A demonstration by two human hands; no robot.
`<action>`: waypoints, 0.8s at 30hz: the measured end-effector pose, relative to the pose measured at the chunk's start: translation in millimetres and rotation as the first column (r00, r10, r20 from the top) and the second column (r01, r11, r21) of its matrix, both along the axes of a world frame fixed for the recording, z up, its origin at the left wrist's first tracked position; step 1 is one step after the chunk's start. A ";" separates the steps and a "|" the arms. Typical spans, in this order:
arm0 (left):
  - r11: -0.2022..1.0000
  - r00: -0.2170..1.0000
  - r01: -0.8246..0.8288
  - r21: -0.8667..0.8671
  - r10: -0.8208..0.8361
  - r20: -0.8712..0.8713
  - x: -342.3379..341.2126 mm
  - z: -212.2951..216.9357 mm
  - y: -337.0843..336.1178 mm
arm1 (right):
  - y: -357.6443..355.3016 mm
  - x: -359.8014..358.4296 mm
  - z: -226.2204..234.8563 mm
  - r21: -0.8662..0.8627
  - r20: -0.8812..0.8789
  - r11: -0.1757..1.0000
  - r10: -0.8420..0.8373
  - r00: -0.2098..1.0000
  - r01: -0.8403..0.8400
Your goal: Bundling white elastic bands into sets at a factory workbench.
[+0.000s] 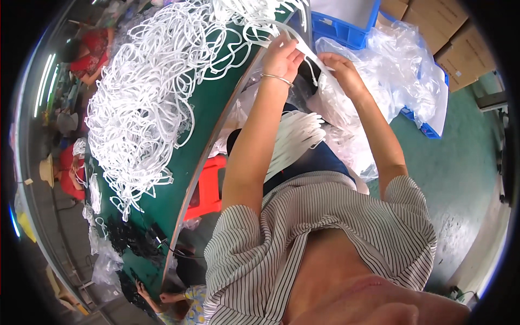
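Observation:
A white cable is stretched between my two hands, looped back at the upper left and with a small end hanging below. My left hand, with a bangle at the wrist, closes its fingers on the cable near the table's edge. My right hand pinches it farther right between thumb and fingers. On my lap lies a bunch of similar white cables, side by side. A large tangled heap of white cables covers much of the green table to my left.
Clear plastic bags fill the space at my right, by a blue crate and cardboard boxes. A red stool stands beside the table. Black cables and a co-worker's hands are at the lower left.

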State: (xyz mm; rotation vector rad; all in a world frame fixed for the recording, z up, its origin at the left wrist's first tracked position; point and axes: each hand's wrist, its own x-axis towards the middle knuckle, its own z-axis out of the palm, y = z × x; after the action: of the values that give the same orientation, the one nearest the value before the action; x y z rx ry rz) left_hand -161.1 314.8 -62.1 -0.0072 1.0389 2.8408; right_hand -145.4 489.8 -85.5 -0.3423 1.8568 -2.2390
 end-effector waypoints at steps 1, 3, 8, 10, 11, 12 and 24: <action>0.997 0.998 -0.070 -0.015 0.069 -0.012 6.5 4.2 2.7 | -0.5 -1.7 -0.6 0.028 -0.069 0.999 -0.040 0.997 0.043; 0.988 0.993 -0.116 -0.098 0.112 -0.041 17.7 9.1 6.5 | -8.1 -9.4 7.3 0.066 -0.139 0.996 -0.045 0.989 0.054; 0.915 0.979 -0.183 -0.359 0.137 -0.150 39.7 -2.9 8.8 | -50.7 -37.6 26.1 -0.120 0.199 0.949 0.312 0.929 -0.293; 0.876 0.978 -0.205 -0.436 0.170 -0.118 50.3 -4.6 3.5 | -60.4 -31.4 43.7 -0.065 0.076 0.955 0.294 0.953 -0.289; 0.824 0.964 -0.264 -0.501 0.221 -0.145 51.0 -3.9 -1.7 | -61.7 -32.1 47.4 0.008 0.037 0.959 0.283 0.958 -0.283; 0.765 0.948 -0.318 -0.561 0.268 -0.172 54.3 -3.9 -6.5 | -61.9 -34.1 50.3 0.144 -0.108 0.967 0.229 0.968 -0.212; 0.305 0.762 -0.642 -0.703 0.160 -0.627 -10.7 10.9 -68.9 | -38.2 1.5 179.3 0.757 -0.326 0.614 0.651 0.685 -0.224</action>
State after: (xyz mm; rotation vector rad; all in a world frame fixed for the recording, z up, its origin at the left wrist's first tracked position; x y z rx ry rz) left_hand -171.8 245.9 -51.1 0.3542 2.9861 2.1598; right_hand -143.9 451.6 93.9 -1.3082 2.3299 -1.0329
